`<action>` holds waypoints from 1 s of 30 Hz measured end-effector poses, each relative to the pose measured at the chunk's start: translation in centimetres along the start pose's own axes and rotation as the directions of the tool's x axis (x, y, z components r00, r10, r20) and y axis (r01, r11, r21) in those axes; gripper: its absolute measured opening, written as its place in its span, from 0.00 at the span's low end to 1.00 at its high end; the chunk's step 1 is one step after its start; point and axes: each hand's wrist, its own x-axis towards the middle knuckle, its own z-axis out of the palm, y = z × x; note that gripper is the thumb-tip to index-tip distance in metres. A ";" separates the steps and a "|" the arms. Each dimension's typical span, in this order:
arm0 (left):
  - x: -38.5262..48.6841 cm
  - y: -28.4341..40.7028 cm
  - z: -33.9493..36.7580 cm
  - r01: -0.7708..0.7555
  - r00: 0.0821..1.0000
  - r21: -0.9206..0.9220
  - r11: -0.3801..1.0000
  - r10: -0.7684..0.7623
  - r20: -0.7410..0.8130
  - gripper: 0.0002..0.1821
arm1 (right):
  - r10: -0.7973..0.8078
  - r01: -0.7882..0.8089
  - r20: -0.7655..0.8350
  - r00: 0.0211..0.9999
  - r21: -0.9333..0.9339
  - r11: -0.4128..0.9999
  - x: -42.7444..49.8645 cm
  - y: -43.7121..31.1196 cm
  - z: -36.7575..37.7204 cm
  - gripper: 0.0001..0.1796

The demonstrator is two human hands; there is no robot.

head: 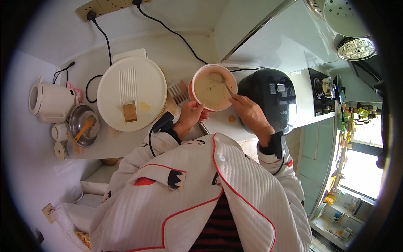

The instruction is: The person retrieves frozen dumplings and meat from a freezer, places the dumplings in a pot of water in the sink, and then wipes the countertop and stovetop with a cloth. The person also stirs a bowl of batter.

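Note:
My left hand (pixel 191 115) grips the near left rim of a round bowl (pixel 190 89), white inside and reddish outside. A pale, creamy batter (pixel 210 91) with small dark flecks lies in the bowl. In my right hand (pixel 250 111) is the handle of a metal spoon (pixel 227 86), whose head dips into the batter at the far side. Left of the bowl a slotted spatula (pixel 178 92) lies on the counter, partly behind my left hand. A round white electric griddle (pixel 132 94) with a ribbed lid and a brown latch window stands further left.
A black rice cooker (pixel 270 97) stands close to my right hand. On the left are a steel bowl (pixel 82 126) holding an orange-handled brush (pixel 84 128) and a white kettle-like appliance (pixel 52 100). A small brown cap (pixel 232 119) lies near the counter edge; a gas stove (pixel 319 91) is far right.

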 end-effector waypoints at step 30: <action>0.0 0.1 -0.4 -0.035 0.999 -0.022 0.999 0.036 0.021 0.13 | 0.427 -0.311 -0.113 0.897 0.524 0.793 -1.2 -3.3 3.7 0.05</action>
